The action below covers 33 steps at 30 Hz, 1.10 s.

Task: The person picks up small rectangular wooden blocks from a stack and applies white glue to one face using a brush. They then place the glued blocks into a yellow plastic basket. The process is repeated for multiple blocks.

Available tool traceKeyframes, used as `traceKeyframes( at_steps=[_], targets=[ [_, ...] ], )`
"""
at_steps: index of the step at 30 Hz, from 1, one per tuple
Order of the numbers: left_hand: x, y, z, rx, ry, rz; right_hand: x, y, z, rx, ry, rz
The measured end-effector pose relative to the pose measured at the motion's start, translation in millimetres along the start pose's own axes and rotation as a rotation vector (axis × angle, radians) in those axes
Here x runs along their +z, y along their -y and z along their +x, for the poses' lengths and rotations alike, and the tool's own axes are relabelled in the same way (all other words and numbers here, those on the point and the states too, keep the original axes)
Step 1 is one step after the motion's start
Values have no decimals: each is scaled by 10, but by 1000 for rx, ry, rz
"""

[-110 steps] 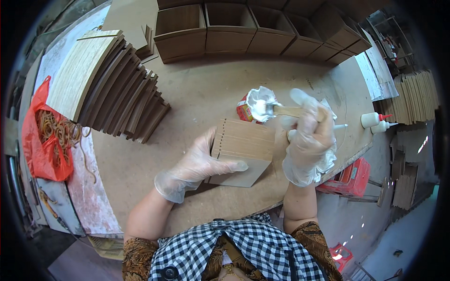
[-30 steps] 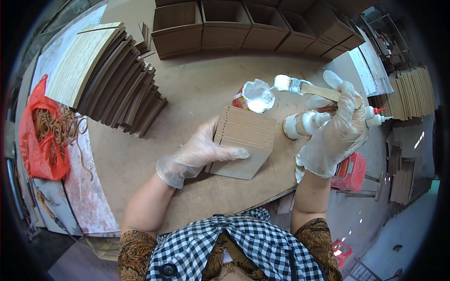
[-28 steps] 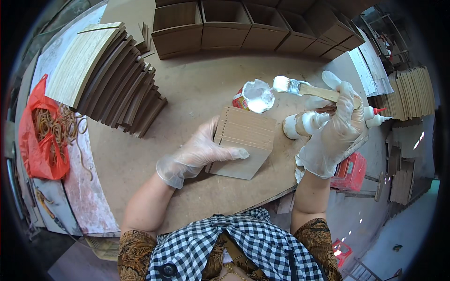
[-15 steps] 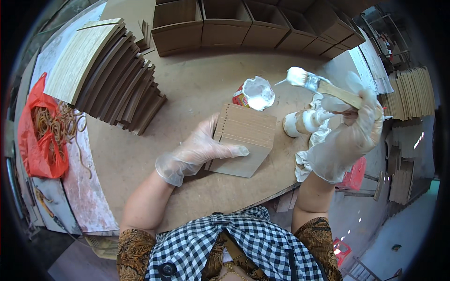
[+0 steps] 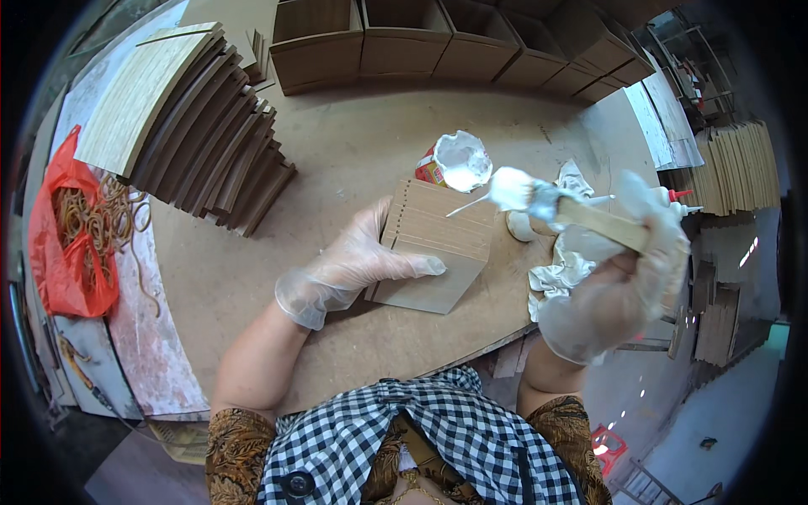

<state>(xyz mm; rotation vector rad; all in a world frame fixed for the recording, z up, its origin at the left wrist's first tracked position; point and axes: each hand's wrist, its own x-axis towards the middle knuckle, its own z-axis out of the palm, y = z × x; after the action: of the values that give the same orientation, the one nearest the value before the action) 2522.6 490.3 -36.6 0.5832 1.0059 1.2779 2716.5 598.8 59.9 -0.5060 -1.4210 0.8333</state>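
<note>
Left hand (image 5: 362, 263) has the boards (image 5: 438, 223) clamped from their left side. Right hand (image 5: 627, 282) grips a brush (image 5: 547, 204) off to their right, kinda blurry so exact hold's hard to tell.

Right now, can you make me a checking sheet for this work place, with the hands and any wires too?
Surface: broad brown wooden table, a few pale specks.
Job's things: brown boxy wooden piece, dotted along one edge; wooden-handled brush, bristles coated white; open red-sided tub, white inside.
Clutter: crumpled white cloth or paper at right; red plastic bag with tan loops at left.
Grips: clear-gloved left hand holds the piece; clear-gloved right hand holds the brush above the table.
Cables: cannot tell; lower left is too dim.
Surroundings: brown open-topped wooden boxes beyond; slanted stack of brown wooden panels at left.
</note>
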Motion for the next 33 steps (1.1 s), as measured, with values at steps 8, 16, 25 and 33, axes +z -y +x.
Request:
traceKeyframes(
  at_steps=[8, 16, 25, 33],
  targets=[
    [0, 9, -5, 10, 5, 11, 237, -3, -233, 396, 41, 0],
    [4, 10, -7, -2, 22, -46, 387, -71, -364, 375, 304, -270],
    [1, 18, -2, -5, 3, -25, 168, 21, -252, 473, 211, -500],
    [16, -9, -9, -9, -9, 6, 125, 60, -230, 438, 119, -536]
  ],
)
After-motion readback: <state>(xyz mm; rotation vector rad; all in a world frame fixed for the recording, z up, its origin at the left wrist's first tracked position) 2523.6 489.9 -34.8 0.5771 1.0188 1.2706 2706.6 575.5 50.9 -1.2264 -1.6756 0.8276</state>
